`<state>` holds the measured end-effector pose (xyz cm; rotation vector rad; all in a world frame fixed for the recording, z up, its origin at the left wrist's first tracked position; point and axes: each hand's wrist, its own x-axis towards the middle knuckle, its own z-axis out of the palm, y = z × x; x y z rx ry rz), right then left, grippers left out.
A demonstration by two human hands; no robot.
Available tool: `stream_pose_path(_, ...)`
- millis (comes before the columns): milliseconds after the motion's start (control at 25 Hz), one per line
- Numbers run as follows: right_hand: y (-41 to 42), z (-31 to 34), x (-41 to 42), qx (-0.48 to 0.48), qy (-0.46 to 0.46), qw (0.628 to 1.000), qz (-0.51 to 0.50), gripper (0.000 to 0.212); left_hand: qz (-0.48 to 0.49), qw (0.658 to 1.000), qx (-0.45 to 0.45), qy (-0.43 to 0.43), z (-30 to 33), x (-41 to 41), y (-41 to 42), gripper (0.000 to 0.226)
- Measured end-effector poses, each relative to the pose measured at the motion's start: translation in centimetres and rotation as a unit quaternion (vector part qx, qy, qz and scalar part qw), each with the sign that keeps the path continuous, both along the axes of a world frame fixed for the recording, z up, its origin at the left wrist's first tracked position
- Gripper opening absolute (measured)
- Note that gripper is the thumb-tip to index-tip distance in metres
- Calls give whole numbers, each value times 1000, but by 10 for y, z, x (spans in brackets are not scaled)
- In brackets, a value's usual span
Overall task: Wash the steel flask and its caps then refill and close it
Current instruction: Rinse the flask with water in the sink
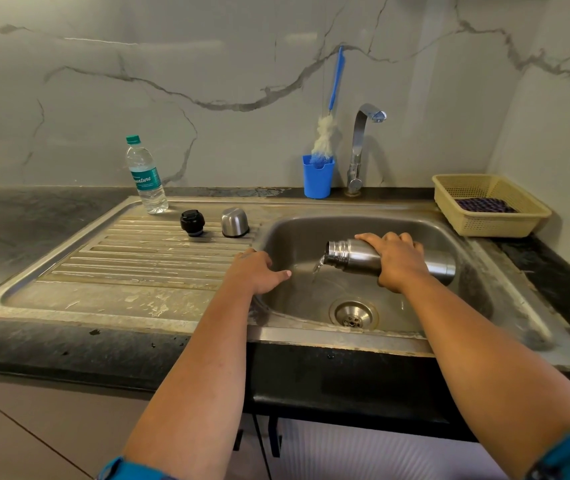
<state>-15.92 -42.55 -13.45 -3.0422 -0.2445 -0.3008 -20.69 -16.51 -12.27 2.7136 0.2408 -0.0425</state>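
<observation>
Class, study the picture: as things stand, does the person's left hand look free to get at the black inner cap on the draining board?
Probably yes. The left hand rests on the sink's edge and holds nothing. The black inner cap stands uncovered on the draining board, with only bare ridges between; the steel outer cap stands beside it, apart.

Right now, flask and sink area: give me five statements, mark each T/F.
1. The right hand holds the flask tipped over the sink. True.
2. Water runs from the flask's mouth. True.
3. The black cap is on the flask. False: it stands on the drainboard.
4. The left hand holds the steel cap. False: it rests on the sink edge, holding nothing.
5. The brush stands in the blue cup. True.
</observation>
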Motion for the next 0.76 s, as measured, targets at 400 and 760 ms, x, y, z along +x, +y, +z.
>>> stream_pose_path(400,0,-1,2,-2,-11,1000,-2,95,-3,1000,5,5,-1,2,2,59)
stream_pose_path(760,0,-4,4,-4,-24,1000,3,92,-5,1000,9,7,0,2,1,60)
